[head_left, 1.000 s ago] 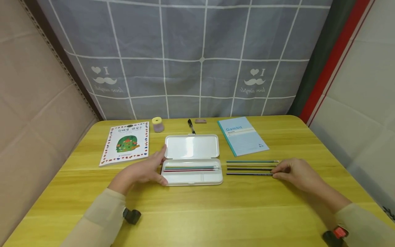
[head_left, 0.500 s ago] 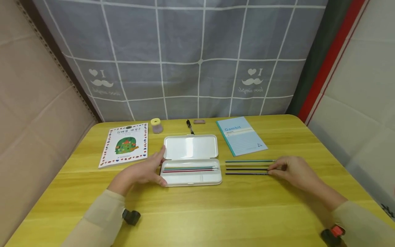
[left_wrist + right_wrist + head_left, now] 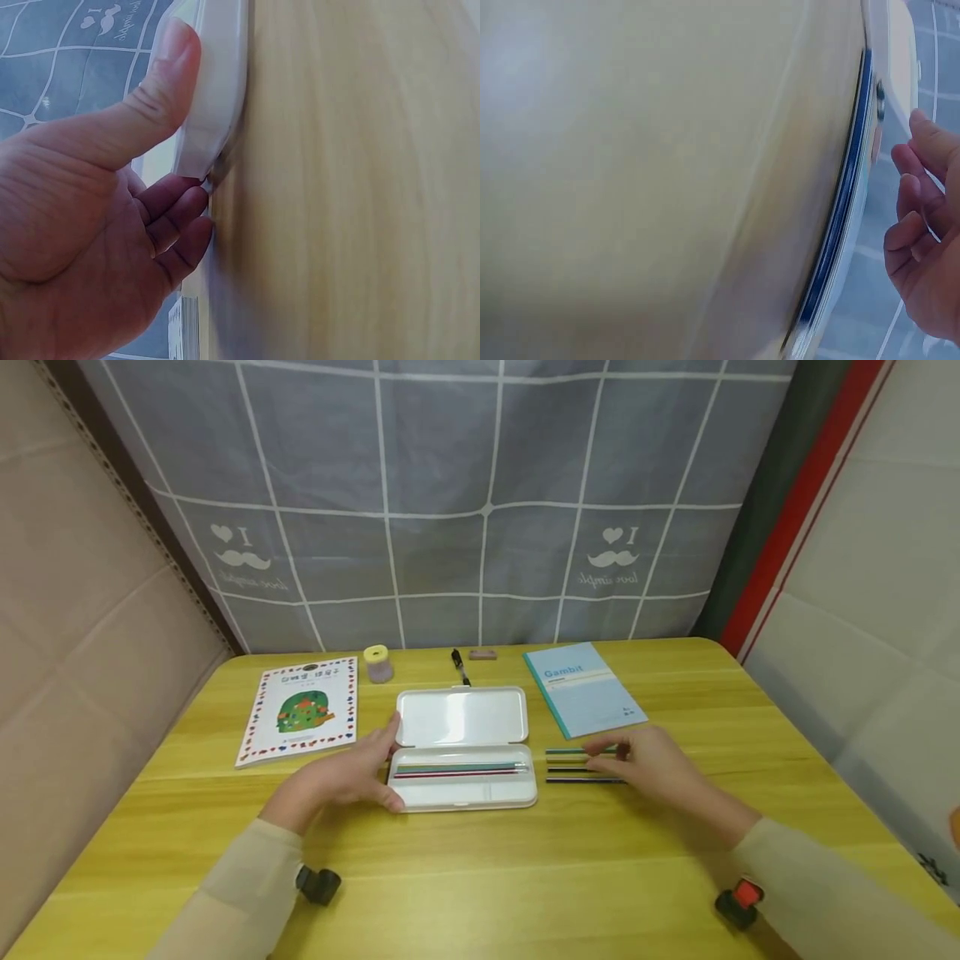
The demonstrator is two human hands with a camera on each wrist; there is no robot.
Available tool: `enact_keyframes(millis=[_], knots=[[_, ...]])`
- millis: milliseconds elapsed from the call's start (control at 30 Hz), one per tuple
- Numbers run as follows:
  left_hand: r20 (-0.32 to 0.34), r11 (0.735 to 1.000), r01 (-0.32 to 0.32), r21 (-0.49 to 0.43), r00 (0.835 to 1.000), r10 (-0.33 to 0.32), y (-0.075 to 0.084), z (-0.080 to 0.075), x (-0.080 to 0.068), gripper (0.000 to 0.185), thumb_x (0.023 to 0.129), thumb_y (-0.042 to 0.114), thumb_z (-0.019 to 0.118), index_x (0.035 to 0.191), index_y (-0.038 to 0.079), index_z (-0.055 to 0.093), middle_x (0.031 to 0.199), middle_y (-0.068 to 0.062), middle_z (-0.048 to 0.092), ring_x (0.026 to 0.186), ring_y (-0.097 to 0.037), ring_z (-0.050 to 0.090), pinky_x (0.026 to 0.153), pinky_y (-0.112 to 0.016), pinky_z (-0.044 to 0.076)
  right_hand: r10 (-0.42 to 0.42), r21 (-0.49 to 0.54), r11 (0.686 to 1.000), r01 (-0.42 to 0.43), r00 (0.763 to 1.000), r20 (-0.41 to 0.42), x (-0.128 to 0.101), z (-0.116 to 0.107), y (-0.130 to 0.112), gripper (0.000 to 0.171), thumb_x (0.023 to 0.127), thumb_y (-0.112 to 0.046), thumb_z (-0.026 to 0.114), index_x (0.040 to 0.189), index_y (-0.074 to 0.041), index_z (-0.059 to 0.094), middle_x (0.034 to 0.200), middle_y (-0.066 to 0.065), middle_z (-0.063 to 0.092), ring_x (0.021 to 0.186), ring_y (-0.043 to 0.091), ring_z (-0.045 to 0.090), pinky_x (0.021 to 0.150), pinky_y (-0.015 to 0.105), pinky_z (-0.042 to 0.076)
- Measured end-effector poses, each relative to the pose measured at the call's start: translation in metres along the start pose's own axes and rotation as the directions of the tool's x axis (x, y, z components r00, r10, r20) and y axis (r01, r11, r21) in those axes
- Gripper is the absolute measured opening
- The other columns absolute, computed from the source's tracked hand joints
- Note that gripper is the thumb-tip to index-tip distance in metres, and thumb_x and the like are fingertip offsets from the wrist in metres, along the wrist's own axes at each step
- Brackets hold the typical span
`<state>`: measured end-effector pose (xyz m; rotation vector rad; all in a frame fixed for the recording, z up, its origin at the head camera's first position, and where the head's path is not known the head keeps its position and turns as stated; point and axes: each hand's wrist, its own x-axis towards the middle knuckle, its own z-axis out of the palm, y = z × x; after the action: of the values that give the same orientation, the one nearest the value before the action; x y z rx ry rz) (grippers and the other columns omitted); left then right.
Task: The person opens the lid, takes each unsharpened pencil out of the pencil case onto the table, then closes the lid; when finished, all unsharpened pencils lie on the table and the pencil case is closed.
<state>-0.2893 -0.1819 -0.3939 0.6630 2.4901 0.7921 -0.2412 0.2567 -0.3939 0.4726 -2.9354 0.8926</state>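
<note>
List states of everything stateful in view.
White pencil case: lid open
Pencils inside: lying side by side
Loose pencils: lying parallel
Illustrated book: closed
Gambit notebook: closed
Black pen: lying flat
Eraser: lying flat
Yellow-topped container: upright
Left hand: gripping case end
Right hand: over loose pencils, nothing visibly held

In the head view, the right hand (image 3: 651, 764) partly hides the pencils (image 3: 567, 769).

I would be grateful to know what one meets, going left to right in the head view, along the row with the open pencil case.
Left hand → pencil case → loose pencils → right hand, which partly covers the pencils.
</note>
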Motion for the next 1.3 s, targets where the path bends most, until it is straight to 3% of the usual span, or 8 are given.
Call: enact_keyframes(millis=[400,633,933,1300], knots=[[0.001,1.000,-0.005,0.015,1.000,0.005,0.002,-0.001,0.002,0.145,0.075,0.040,0.091,0.162,-0.002,-0.016,0.151,-0.023,0.041,0.148,-0.036,0.028,0.125,-0.056,0.018,-0.083,0.037,0.996,0.081,0.995,0.049,0.035,0.037,-0.049,0.018,0.094,-0.022,0.079,0.111,-0.018,0.083,0.095,-0.008,0.077,0.057,0.009,0.049,0.052,0.026,0.040],[-0.001,1.000,-0.007,0.013,1.000,0.007,0.004,-0.002,0.002,0.145,0.075,0.038,0.092,0.162,-0.002,-0.016,0.146,-0.020,0.046,0.143,-0.034,0.034,0.125,-0.055,0.019,-0.036,0.025,0.999,0.034,0.994,0.107,0.046,0.049,-0.061,0.021,0.094,-0.025,0.080,0.114,-0.019,0.083,0.097,-0.010,0.077,0.057,0.009,0.049,0.054,0.026,0.038],[0.000,1.000,0.003,0.003,1.000,-0.003,0.005,-0.001,0.001,0.144,0.076,0.038,0.092,0.162,-0.001,-0.016,0.148,-0.018,0.048,0.149,-0.035,0.028,0.126,-0.055,0.016,-0.047,-0.050,0.997,0.052,0.993,0.111,0.054,0.056,-0.068,0.014,0.091,-0.022,0.083,0.105,-0.020,0.085,0.104,-0.006,0.079,0.078,0.008,0.059,0.068,0.028,0.047],[0.000,0.999,0.037,0.018,0.999,-0.037,0.006,0.000,-0.002,0.142,0.077,0.039,0.091,0.164,0.000,-0.014,0.149,-0.018,0.047,0.149,-0.034,0.029,0.126,-0.054,0.017,-0.069,-0.052,0.996,0.074,0.992,0.102,0.055,0.063,-0.070,0.008,0.090,-0.022,0.084,0.098,-0.020,0.086,0.104,-0.004,0.080,0.092,0.010,0.070,0.070,0.028,0.052]])
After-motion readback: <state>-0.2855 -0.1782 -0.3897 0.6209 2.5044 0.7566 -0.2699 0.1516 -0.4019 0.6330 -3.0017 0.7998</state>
